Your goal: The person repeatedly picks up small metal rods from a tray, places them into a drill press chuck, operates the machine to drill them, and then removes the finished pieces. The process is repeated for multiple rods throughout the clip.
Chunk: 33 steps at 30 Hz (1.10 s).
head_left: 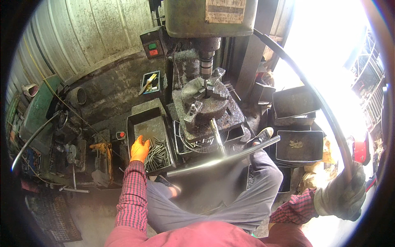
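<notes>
My left hand (140,150), in an orange glove, is over a metal tray (142,118) at its left side, beside a heap of short metal pins (156,155). Its fingers are slightly bent and apart, with nothing visible in them. At the far right my right hand (342,193), in a grey glove, is wrapped around the end of a long curved lever (317,90) running up to the drill press head (185,20). Below the head, the drill chuck (206,61) points down at a round jawed vise (207,99) on the machine table.
A blurred metal bar (247,152) crosses in front of the vise, above my legs. Dark metal bins (298,146) stand at the right. A switch box (153,45) with green and red buttons is by the wall. A small box with a brush (148,83) lies behind the tray.
</notes>
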Motion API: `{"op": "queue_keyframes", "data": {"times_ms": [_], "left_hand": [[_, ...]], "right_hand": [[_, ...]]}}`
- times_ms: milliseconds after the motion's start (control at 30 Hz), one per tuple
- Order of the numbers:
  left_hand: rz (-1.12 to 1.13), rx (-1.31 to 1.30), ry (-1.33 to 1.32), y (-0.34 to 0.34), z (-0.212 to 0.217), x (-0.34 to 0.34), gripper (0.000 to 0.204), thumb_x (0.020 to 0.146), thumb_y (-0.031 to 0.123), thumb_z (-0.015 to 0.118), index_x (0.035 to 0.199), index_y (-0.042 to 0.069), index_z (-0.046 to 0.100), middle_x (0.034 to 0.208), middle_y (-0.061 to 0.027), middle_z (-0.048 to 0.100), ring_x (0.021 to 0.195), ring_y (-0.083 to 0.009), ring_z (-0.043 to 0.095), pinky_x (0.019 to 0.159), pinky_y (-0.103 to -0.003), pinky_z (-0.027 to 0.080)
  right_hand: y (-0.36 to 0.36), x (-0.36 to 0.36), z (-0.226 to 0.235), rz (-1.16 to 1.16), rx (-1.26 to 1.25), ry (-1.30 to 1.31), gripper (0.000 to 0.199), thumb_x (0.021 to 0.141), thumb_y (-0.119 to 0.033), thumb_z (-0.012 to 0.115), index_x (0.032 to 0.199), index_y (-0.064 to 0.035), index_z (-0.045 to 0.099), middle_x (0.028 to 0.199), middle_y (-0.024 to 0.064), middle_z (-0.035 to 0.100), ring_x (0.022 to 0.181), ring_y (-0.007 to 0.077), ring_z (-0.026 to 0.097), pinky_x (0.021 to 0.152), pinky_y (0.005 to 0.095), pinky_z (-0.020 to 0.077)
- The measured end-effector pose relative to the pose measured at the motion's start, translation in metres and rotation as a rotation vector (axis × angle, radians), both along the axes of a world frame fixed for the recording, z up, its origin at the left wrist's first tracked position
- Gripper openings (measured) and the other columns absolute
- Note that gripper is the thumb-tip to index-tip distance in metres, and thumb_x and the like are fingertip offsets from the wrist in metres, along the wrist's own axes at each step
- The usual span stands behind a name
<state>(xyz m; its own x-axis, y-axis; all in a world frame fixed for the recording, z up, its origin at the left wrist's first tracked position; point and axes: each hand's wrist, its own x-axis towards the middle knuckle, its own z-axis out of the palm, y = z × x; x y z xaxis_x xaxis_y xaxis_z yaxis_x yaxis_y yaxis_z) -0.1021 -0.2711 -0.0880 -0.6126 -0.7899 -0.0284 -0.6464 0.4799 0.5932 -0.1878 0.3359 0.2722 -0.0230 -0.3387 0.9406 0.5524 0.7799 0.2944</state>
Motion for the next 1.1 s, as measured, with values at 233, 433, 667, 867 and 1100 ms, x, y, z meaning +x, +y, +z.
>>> {"op": "queue_keyframes", "data": {"times_ms": [233,433,667,867,1100], "left_hand": [[-0.005,0.000,0.023,0.001,0.000,-0.001,0.065,0.099,0.038,0.070,0.150,0.000,0.059,0.127,-0.0233,0.075,0.120,-0.0387,0.072,0.103,-0.046,0.055],[-0.003,-0.025,0.027,0.004,0.006,-0.001,0.064,0.099,0.038,0.070,0.149,0.001,0.060,0.124,-0.0227,0.076,0.118,-0.0387,0.072,0.102,-0.046,0.055],[0.013,0.013,-0.015,0.006,0.012,-0.001,0.065,0.100,0.040,0.068,0.152,0.002,0.059,0.128,-0.0206,0.076,0.120,-0.0371,0.072,0.102,-0.045,0.055],[0.025,0.051,-0.004,0.007,0.014,-0.001,0.065,0.100,0.040,0.068,0.152,0.003,0.058,0.130,-0.0202,0.075,0.122,-0.0369,0.071,0.103,-0.045,0.054],[0.011,0.017,-0.010,0.006,0.011,-0.001,0.067,0.100,0.042,0.067,0.154,0.003,0.057,0.131,-0.0202,0.075,0.123,-0.0368,0.071,0.104,-0.045,0.054]], "right_hand": [[-0.003,0.004,0.010,-0.051,-0.008,-0.063,0.024,0.096,-0.045,0.082,0.083,-0.0237,0.081,0.066,-0.0117,0.072,0.054,0.0095,0.068,0.047,0.0261,0.0483],[0.003,0.006,0.015,0.047,-0.013,-0.099,0.025,0.095,-0.043,0.084,0.084,-0.0204,0.084,0.069,-0.0101,0.075,0.057,0.0087,0.070,0.050,0.0231,0.0526],[0.015,-0.010,0.023,0.132,0.051,0.063,0.033,0.092,-0.060,0.081,0.070,-0.0398,0.066,0.058,-0.0190,0.057,0.048,0.0066,0.056,0.047,0.0290,0.0363],[0.020,-0.006,0.030,-0.010,0.040,0.002,0.035,0.091,-0.053,0.086,0.069,-0.0329,0.068,0.057,-0.0138,0.058,0.047,0.0091,0.056,0.045,0.0296,0.0418],[0.026,-0.010,0.041,0.070,0.153,0.064,0.021,0.089,-0.041,0.090,0.078,-0.0289,0.077,0.069,-0.0116,0.072,0.058,0.0095,0.068,0.052,0.0270,0.0514]]}}
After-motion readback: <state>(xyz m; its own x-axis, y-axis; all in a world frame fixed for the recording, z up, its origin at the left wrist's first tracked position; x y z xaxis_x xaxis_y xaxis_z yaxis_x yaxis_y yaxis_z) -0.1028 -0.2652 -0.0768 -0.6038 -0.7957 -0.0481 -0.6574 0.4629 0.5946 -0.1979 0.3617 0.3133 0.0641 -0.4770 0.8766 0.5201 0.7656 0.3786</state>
